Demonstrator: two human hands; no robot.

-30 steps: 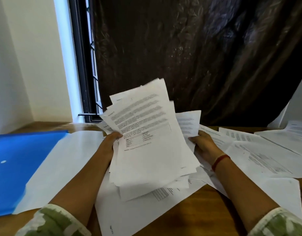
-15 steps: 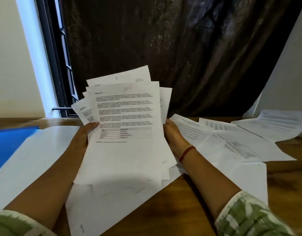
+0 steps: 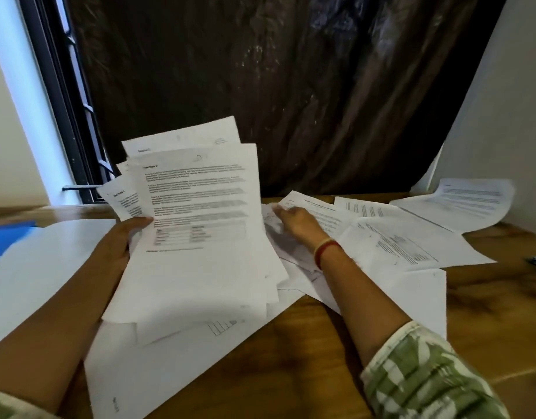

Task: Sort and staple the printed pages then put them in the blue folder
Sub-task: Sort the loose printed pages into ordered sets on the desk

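- dark brown curtain [image 3: 290,86] across the whole back, creased and faintly glossy, down to table level
- black window frame [image 3: 64,110] with bars just left of it, bright daylight along the pale reveal [image 3: 24,86]
- cream wall [image 3: 3,164] at far left, white wall [image 3: 508,116] at right, in soft shade
- brown wooden table [image 3: 306,373] below, grain visible, soft sheen near the front right edge

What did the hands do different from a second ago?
The right hand let go of the stack and moved right, onto the loose pages on the table. The left hand still holds the stack up by its left edge. The folder and the loose pages lie as before.
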